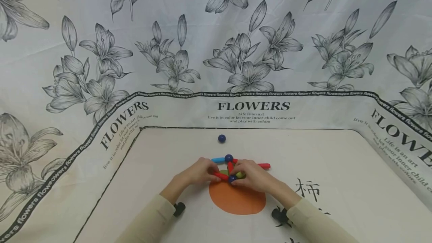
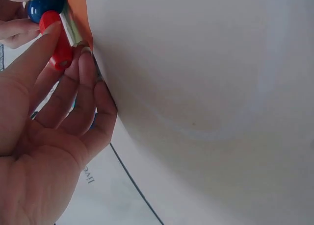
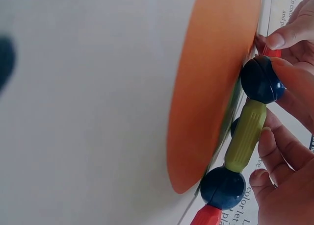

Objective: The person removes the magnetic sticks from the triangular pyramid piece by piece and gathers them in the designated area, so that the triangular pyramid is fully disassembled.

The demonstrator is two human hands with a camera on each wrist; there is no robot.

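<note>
Red rod (image 1: 221, 176) was pinched by left hand (image 1: 201, 171), adjoining navy ball (image 1: 232, 179) by right hand (image 1: 252, 175), at upper edge of printed persimmon (image 1: 237, 200); opposed grips presumably chosen so both were steadied.

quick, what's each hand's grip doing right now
Left hand: closed, pinching a red rod.
Right hand: closed, holding the dark blue ball at the end of that rod.
</note>
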